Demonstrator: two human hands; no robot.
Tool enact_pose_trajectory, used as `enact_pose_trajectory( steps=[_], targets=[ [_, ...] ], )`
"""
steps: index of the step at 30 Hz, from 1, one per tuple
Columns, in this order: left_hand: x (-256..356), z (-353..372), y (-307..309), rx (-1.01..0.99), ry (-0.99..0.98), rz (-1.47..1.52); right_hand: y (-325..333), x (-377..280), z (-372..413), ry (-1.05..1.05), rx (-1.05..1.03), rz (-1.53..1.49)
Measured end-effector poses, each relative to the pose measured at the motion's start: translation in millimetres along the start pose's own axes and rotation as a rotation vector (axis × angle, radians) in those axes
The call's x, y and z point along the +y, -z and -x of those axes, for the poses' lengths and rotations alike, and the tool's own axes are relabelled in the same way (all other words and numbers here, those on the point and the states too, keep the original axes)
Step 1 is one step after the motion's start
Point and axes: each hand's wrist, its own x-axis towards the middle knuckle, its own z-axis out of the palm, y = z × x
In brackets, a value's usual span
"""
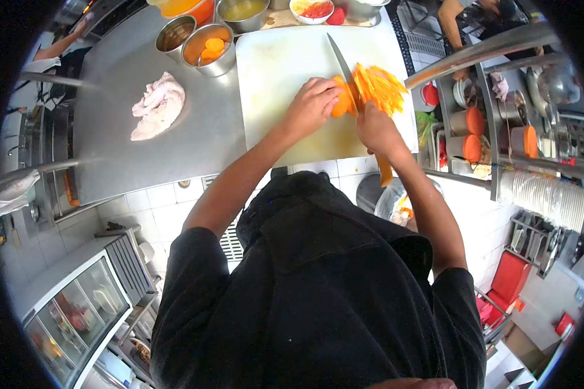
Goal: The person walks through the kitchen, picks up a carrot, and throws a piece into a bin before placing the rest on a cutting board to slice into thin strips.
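Observation:
My right hand (377, 131) is wrapped round the handle of a knife (340, 57), its blade pointing away from me across the white cutting board (272, 71). My left hand (314, 107) has its fingers curled together on orange carrot slices (339, 107), holding them against the board just left of the blade. To the right of the knife lies a heap of thin carrot strips (384, 89). The end of the orange-brown knife handle sticks out below my right hand. Part of the slices is hidden by my left fingers.
A metal bowl with carrot pieces (213, 50) stands at the board's upper left, beside other metal bowls (175, 35). A crumpled pale cloth (159, 107) lies on the steel table (207, 149). At right are a metal rail (480, 55) and shelves with containers. Other people's arms show at both upper edges.

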Motion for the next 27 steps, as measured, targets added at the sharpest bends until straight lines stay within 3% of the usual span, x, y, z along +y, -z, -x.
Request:
enact_pose_trajectory(
  steps=[4,11,16,20,27],
  targets=[
    [-3.1,-1.4,-0.8,0.020,-0.027,0.002,-18.0,12.0,-7.1,0.025,0.041,0.055],
    [1.9,-2.0,3.1,0.033,-0.007,0.014,29.0,-24.5,14.1,-0.097,-0.061,-0.099],
    [6.1,-2.8,2.2,0.099,0.018,0.024,23.5,-36.8,26.5,-0.004,0.034,-0.065],
    [4.4,-5.9,-1.4,0.057,-0.015,-0.011,6.4,-24.2,23.4,0.090,0.137,0.038],
    [-1.8,-4.3,-1.3,-0.095,0.038,-0.021,18.9,-16.2,35.1,-0.071,0.035,-0.082]
  ],
)
